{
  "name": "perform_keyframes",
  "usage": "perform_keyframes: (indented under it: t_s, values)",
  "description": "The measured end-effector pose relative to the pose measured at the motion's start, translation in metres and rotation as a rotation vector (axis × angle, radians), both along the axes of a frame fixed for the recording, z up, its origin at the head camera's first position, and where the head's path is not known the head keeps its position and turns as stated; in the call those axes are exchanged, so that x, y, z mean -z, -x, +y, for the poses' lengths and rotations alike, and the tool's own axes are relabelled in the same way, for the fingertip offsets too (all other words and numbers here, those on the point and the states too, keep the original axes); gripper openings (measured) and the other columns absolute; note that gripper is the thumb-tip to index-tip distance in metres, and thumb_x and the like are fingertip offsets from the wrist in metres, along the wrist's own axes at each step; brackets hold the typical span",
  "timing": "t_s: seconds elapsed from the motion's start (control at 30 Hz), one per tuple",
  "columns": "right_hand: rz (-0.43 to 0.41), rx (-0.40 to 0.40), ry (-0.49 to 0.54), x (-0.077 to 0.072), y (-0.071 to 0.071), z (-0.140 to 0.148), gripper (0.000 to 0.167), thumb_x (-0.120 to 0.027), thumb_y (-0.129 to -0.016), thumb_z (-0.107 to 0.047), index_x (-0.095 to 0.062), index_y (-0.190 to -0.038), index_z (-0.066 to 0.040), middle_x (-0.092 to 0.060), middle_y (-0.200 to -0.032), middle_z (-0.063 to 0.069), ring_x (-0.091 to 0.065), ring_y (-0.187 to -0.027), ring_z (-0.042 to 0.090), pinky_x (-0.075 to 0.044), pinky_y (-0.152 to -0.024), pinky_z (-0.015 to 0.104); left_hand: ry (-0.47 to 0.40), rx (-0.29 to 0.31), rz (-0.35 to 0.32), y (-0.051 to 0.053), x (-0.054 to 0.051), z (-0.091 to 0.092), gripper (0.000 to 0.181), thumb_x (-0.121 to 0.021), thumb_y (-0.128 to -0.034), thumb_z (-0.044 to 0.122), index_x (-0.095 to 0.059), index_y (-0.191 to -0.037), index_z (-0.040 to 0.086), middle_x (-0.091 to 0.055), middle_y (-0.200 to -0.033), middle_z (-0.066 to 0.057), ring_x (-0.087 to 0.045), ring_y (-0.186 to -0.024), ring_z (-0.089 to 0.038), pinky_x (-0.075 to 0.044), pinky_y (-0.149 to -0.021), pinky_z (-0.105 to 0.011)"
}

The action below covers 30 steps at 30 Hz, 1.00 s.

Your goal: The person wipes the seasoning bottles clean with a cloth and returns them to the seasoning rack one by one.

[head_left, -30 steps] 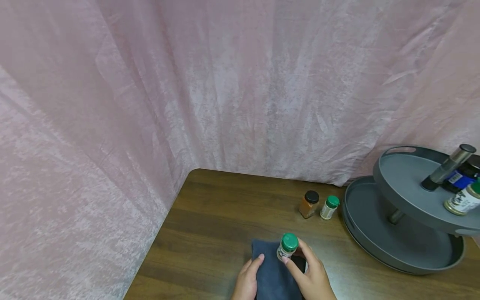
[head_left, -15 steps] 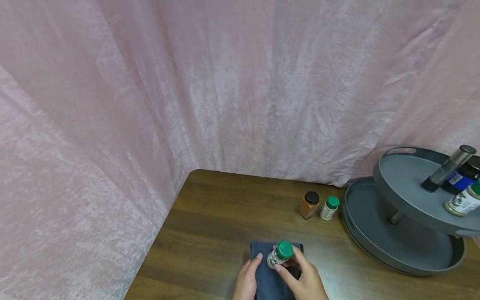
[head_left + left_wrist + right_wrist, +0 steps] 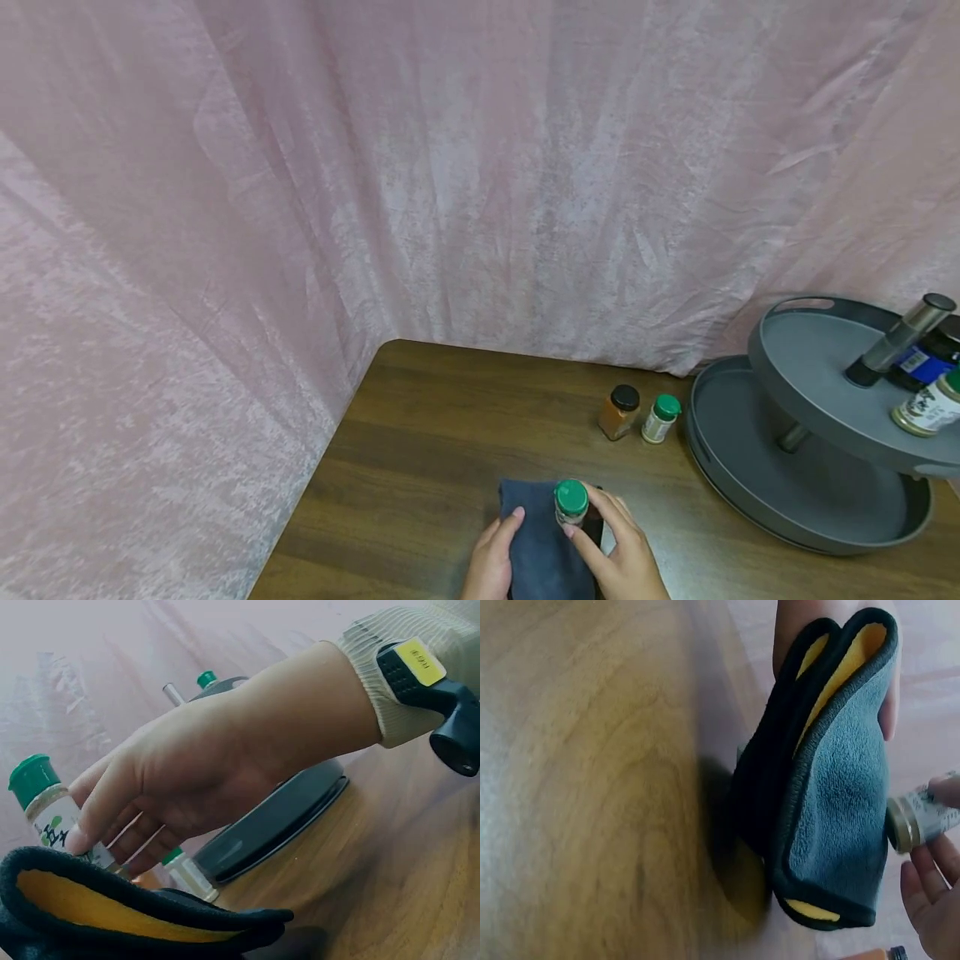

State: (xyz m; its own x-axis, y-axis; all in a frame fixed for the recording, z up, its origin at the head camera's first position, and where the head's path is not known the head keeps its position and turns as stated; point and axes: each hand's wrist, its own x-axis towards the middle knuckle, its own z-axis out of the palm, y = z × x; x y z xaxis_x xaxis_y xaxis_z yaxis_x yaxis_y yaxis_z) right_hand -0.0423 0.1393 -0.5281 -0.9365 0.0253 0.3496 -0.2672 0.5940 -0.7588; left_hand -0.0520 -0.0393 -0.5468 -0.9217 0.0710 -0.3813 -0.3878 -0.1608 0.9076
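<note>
Pinching a green-capped jar (image 3: 572,503) in right fingers (image 3: 609,512), a folded cloth (image 3: 546,542) in left fingers (image 3: 507,533).
For the jar: likely light, stiff, slippery — best held round the body.

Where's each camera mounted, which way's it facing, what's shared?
Head: head-worn, facing forward and down at the table; left hand and right hand show.
Left wrist: worn there, facing across the folded cloth to the held jar; right hand, forearm, sleeve show.
Right wrist: worn there, facing the folded cloth and held jar's base; both hands partly show.
Wrist views share folded cloth, held jar and right hand.
</note>
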Motion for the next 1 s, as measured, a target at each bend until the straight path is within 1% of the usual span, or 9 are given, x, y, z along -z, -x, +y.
perform_keyframes:
  t_s: [0.1,0.2,0.27,0.4,0.57,0.67,0.77,0.87,1.0]
  values:
    - [0.086,-0.033,0.008,0.003,0.001,0.001,0.065,-0.085,-0.077,-0.003,-0.062,-0.135,-0.024,-0.067,-0.124,-0.008,-0.055,-0.115,0.0,-0.045,-0.093,0.014,-0.035,0.083,-0.019,-0.003,0.0,0.0,0.057,-0.048,-0.1047,0.038,-0.058,-0.132,-0.011,-0.07,-0.122,-0.023,-0.069,-0.107,-0.024,-0.055,-0.094,-0.036]
    - [0.073,-0.051,0.055,0.003,0.001,-0.001,0.068,-0.084,-0.078,0.0,-0.061,-0.135,-0.028,-0.068,-0.125,-0.008,-0.055,-0.115,-0.003,-0.044,-0.093,0.012,-0.119,0.146,-0.04,-0.005,0.0,0.001,0.054,-0.046,-0.106,0.038,-0.061,-0.129,-0.008,-0.074,-0.114,-0.019,-0.072,-0.095,-0.017,-0.057,-0.087,-0.03]
    - [0.037,-0.068,0.107,0.001,0.0,-0.004,0.066,-0.083,-0.079,0.0,-0.06,-0.134,-0.029,-0.069,-0.126,-0.007,-0.058,-0.115,-0.003,-0.047,-0.093,0.013,-0.113,0.151,-0.036,-0.005,0.0,0.001,0.054,-0.045,-0.1061,0.038,-0.061,-0.129,-0.008,-0.074,-0.115,-0.018,-0.071,-0.096,-0.014,-0.057,-0.088,-0.029]
    - [-0.031,-0.119,0.206,-0.001,-0.001,-0.01,0.06,-0.081,-0.081,-0.001,-0.06,-0.132,-0.024,-0.071,-0.125,-0.003,-0.065,-0.114,0.002,-0.052,-0.092,0.017,0.024,0.121,-0.015,-0.002,0.0,0.002,0.057,-0.047,-0.1045,0.041,-0.062,-0.129,-0.008,-0.07,-0.124,-0.02,-0.067,-0.108,-0.018,-0.052,-0.098,-0.037]
    - [-0.139,-0.119,0.242,-0.003,-0.004,-0.016,0.054,-0.082,-0.081,-0.005,-0.063,-0.129,-0.022,-0.073,-0.121,-0.008,-0.068,-0.107,0.002,-0.056,-0.089,0.022,0.117,0.058,-0.004,-0.001,0.0,0.004,0.062,-0.049,-0.1032,0.042,-0.057,-0.134,-0.011,-0.057,-0.139,-0.03,-0.054,-0.13,-0.043,-0.04,-0.111,-0.058]
    - [-0.182,-0.097,0.225,-0.003,-0.005,-0.017,0.051,-0.084,-0.08,-0.009,-0.066,-0.127,-0.019,-0.073,-0.116,-0.009,-0.068,-0.099,-0.001,-0.058,-0.084,0.025,0.105,0.015,-0.002,0.0,-0.001,0.004,0.065,-0.051,-0.103,0.041,-0.052,-0.138,-0.014,-0.05,-0.144,-0.034,-0.046,-0.135,-0.049,-0.036,-0.113,-0.062]
    - [-0.184,-0.077,0.181,-0.003,-0.006,-0.017,0.05,-0.085,-0.079,-0.011,-0.067,-0.125,-0.014,-0.073,-0.113,-0.009,-0.066,-0.093,-0.003,-0.058,-0.081,0.028,0.068,-0.008,0.002,0.002,-0.001,0.004,0.068,-0.051,-0.1036,0.04,-0.045,-0.141,-0.016,-0.044,-0.148,-0.036,-0.042,-0.138,-0.05,-0.035,-0.114,-0.061]
    - [-0.186,-0.054,0.133,-0.005,-0.005,-0.015,0.05,-0.085,-0.079,-0.014,-0.067,-0.126,-0.014,-0.071,-0.113,-0.01,-0.063,-0.093,-0.004,-0.057,-0.081,0.028,0.033,-0.007,0.01,0.003,-0.001,0.003,0.068,-0.05,-0.1041,0.04,-0.044,-0.142,-0.016,-0.047,-0.146,-0.035,-0.047,-0.135,-0.045,-0.039,-0.113,-0.057]
    - [-0.19,-0.043,0.105,-0.006,-0.003,-0.011,0.051,-0.085,-0.081,-0.019,-0.066,-0.128,-0.021,-0.068,-0.112,-0.014,-0.061,-0.093,-0.004,-0.056,-0.082,0.029,-0.057,0.025,0.018,0.001,-0.002,-0.001,0.062,-0.048,-0.1055,0.038,-0.048,-0.142,-0.012,-0.062,-0.136,-0.026,-0.063,-0.12,-0.028,-0.052,-0.103,-0.04]
